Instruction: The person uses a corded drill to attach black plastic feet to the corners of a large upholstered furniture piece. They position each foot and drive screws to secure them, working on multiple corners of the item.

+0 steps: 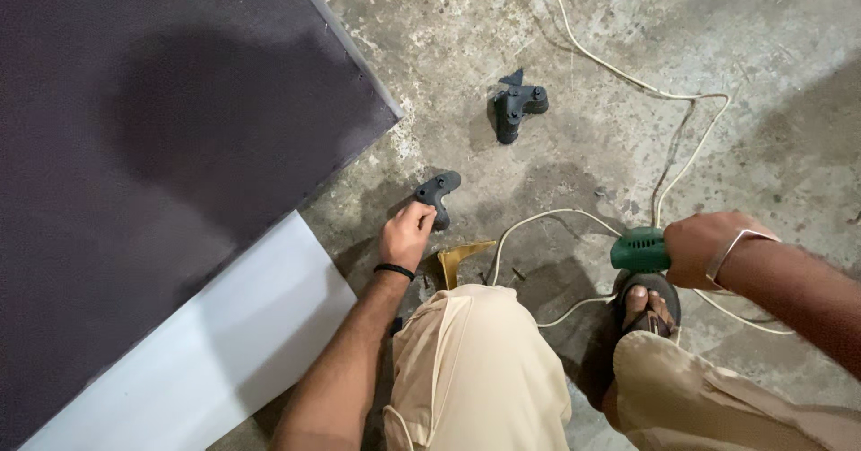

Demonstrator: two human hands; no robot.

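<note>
My left hand (406, 233) reaches down to the concrete floor and closes its fingers on a black plastic furniture foot (438, 192) beside the corner of a dark board (161, 119). My right hand (701, 248) grips a green corded power tool (640, 250), held above my sandalled foot (647, 305); only the tool's green end shows past the fist. A second black plastic foot (517, 103) lies farther off on the floor, apart from both hands.
A white cable (659, 92) loops across the concrete from the tool towards the top edge. A brass-coloured metal bracket (459, 258) lies by my knee, with small dark screws next to it. A white panel (224, 343) lies under the dark board at lower left.
</note>
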